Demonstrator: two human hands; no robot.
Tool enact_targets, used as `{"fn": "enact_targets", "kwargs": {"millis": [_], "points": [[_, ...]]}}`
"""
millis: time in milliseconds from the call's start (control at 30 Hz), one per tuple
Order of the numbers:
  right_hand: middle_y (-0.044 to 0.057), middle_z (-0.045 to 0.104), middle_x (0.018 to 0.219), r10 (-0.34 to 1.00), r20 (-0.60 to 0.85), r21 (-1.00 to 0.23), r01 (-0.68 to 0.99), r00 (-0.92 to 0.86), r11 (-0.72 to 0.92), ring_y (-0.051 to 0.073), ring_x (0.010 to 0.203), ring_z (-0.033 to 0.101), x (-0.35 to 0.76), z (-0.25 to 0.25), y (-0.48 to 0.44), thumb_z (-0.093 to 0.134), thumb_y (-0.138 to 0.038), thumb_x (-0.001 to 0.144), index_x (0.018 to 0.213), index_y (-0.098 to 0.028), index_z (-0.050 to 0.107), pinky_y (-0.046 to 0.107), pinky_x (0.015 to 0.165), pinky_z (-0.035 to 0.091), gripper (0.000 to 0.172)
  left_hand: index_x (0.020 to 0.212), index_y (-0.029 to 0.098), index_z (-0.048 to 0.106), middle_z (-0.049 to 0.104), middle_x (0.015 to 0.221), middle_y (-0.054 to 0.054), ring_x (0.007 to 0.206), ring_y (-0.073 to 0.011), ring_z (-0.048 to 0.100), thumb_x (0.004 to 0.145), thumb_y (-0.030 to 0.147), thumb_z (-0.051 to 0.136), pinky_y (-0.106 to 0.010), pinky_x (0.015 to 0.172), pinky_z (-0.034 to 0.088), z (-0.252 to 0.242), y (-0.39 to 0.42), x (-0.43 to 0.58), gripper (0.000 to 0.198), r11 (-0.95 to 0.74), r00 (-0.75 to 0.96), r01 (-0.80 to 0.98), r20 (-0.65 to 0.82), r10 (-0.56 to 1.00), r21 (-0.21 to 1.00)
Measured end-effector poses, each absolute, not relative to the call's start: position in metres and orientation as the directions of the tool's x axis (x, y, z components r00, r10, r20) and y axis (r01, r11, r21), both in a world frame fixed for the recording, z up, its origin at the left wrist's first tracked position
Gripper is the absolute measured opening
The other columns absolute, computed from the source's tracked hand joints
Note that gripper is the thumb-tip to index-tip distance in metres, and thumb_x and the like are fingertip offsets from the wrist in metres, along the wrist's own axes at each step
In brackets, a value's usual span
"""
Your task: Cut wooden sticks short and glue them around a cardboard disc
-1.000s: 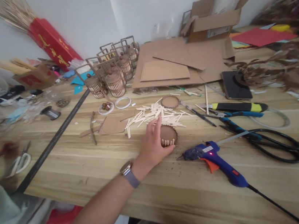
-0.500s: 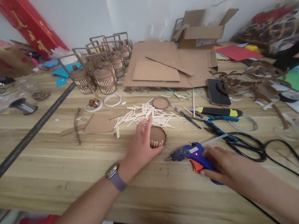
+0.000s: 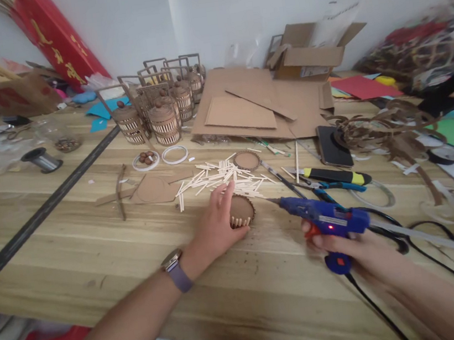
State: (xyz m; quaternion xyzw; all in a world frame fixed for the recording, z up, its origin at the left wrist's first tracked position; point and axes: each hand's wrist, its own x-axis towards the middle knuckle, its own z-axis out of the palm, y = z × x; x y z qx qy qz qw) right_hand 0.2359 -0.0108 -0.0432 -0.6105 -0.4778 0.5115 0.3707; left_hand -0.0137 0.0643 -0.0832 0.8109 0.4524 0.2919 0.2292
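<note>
My left hand [image 3: 216, 224] grips the near left edge of a round cardboard base [image 3: 242, 207], thumb at the front and fingers curved along its side. The base has a notched brown rim, and a short row of small wooden sticks [image 3: 240, 222] stands upright along its near edge. My right hand [image 3: 356, 245] is wrapped round the handle of a blue hot glue gun [image 3: 320, 216], a finger at its orange trigger. The gun is held up off the table, its nozzle pointing left toward the base but apart from it. Loose sticks [image 3: 212, 182] lie just behind the base.
Another round base [image 3: 247, 160] lies behind the sticks. Pliers [image 3: 333, 186], a yellow-black cutter [image 3: 336, 175] and a phone [image 3: 334, 146] lie to the right. Several small lidded baskets [image 3: 164, 123] stand at the back, beside flat cardboard [image 3: 240, 113]. The gun's cable [image 3: 373, 301] trails right.
My right hand has lifted the glue gun off the table and now grips its handle, nozzle turned left. My left hand stays at the round base. The view has shifted slightly.
</note>
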Motion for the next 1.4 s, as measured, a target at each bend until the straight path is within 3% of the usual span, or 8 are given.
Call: {"fn": "enact_targets", "kwargs": {"millis": [100, 300, 533, 667, 833, 1400], "points": [[0.001, 0.059, 0.061, 0.953, -0.302, -0.948, 0.116, -0.030, -0.297, 0.015, 0.052, 0.053, 0.227, -0.057, 0.002, 0.074, -0.054, 0.065, 0.077, -0.017, 0.065, 0.026, 0.047, 0.042, 0.040, 0.149, 0.024, 0.013, 0.030, 0.148, -0.018, 0.141, -0.0329, 0.029, 0.067, 0.019, 0.078, -0.054, 0.114, 0.030, -0.082, 0.065, -0.015, 0.105, -0.482, 0.417, 0.604, 0.264, 0.870, 0.635], [0.005, 0.068, 0.067, 0.983, -0.185, -0.864, 0.478, -0.009, -0.158, 0.020, 0.061, 0.062, 0.231, -0.068, 0.004, 0.065, -0.063, 0.071, 0.074, -0.018, 0.069, 0.029, 0.054, 0.050, 0.045, 0.150, 0.026, 0.012, 0.031, 0.148, -0.017, 0.141, -0.0341, 0.028, 0.067, 0.020, 0.077, -0.056, 0.114, 0.029, -0.083, 0.067, -0.018, 0.105, -0.480, 0.409, 0.604, 0.269, 0.872, 0.637], [0.007, 0.075, 0.085, 0.997, -0.070, -0.729, 0.682, 0.009, -0.058, 0.029, 0.082, 0.069, 0.224, -0.068, -0.008, 0.062, -0.059, 0.073, 0.082, -0.023, 0.074, 0.038, 0.076, 0.056, 0.039, 0.150, 0.025, 0.011, 0.031, 0.148, -0.018, 0.141, -0.0347, 0.029, 0.067, 0.019, 0.077, -0.056, 0.113, 0.030, -0.084, 0.067, -0.018, 0.107, -0.496, 0.409, 0.606, 0.292, 0.865, 0.622], [0.004, 0.073, 0.073, 0.999, -0.017, -0.712, 0.701, 0.038, -0.039, 0.026, 0.070, 0.069, 0.218, -0.071, -0.009, 0.061, -0.059, 0.075, 0.080, -0.024, 0.072, 0.035, 0.068, 0.056, 0.036, 0.150, 0.028, 0.010, 0.032, 0.148, -0.016, 0.141, -0.0346, 0.029, 0.067, 0.019, 0.076, -0.056, 0.113, 0.030, -0.085, 0.067, -0.018, 0.107, -0.514, 0.415, 0.598, 0.311, 0.855, 0.615], [0.002, 0.071, 0.066, 0.995, 0.013, -0.715, 0.694, -0.102, 0.081, 0.024, 0.062, 0.066, 0.213, -0.065, -0.003, 0.057, -0.053, 0.077, 0.068, -0.025, 0.066, 0.031, 0.056, 0.054, 0.031, 0.150, 0.027, 0.011, 0.033, 0.147, -0.017, 0.140, -0.0353, 0.030, 0.067, 0.018, 0.076, -0.057, 0.113, 0.030, -0.085, 0.068, -0.018, 0.106, -0.522, 0.414, 0.596, 0.323, 0.851, 0.611], [0.004, 0.069, 0.066, 0.982, 0.050, -0.685, 0.709, -0.184, 0.167, 0.022, 0.062, 0.065, 0.206, -0.059, 0.001, 0.054, -0.044, 0.079, 0.067, -0.023, 0.062, 0.030, 0.057, 0.051, 0.026, 0.149, 0.024, 0.014, 0.035, 0.144, -0.018, 0.137, -0.0343, 0.034, 0.068, 0.019, 0.075, -0.054, 0.111, 0.034, -0.086, 0.068, -0.018, 0.102, -0.530, 0.410, 0.594, 0.339, 0.847, 0.606]]}}
